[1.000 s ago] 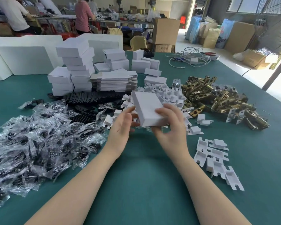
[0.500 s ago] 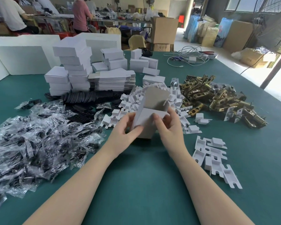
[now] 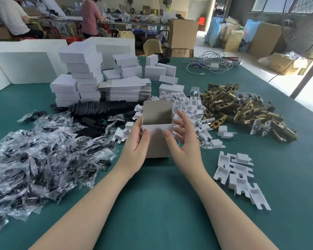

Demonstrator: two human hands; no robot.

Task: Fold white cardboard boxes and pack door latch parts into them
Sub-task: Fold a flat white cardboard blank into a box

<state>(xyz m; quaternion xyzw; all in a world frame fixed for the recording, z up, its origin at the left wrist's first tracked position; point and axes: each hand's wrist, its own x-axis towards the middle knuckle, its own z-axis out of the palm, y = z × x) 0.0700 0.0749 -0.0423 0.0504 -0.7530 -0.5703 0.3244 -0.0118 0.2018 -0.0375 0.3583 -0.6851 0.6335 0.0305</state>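
Note:
A white cardboard box [image 3: 156, 141] stands upright on the green table [image 3: 152, 204], its lid flap raised and its grey inside showing. My left hand [image 3: 136, 147] grips its left side, thumb on the front panel. My right hand [image 3: 183, 139] is at the right side, its thumb touching the front panel and its fingers spread loosely beside the box. A heap of brass door latch parts [image 3: 242, 109] lies to the right. White card inserts [image 3: 186, 107] are piled behind the box, and more inserts [image 3: 237, 175] lie at the near right.
Clear bags of black parts [image 3: 43, 156] cover the left. Black discs [image 3: 98, 110], flat box blanks [image 3: 126, 90] and stacked folded boxes [image 3: 81, 76] stand behind. Cables [image 3: 210, 64] lie at the far right. People work at a far bench.
The closed box I held flat has been stood upright and its lid has swung open. My right hand's fingers have come off the box and spread out.

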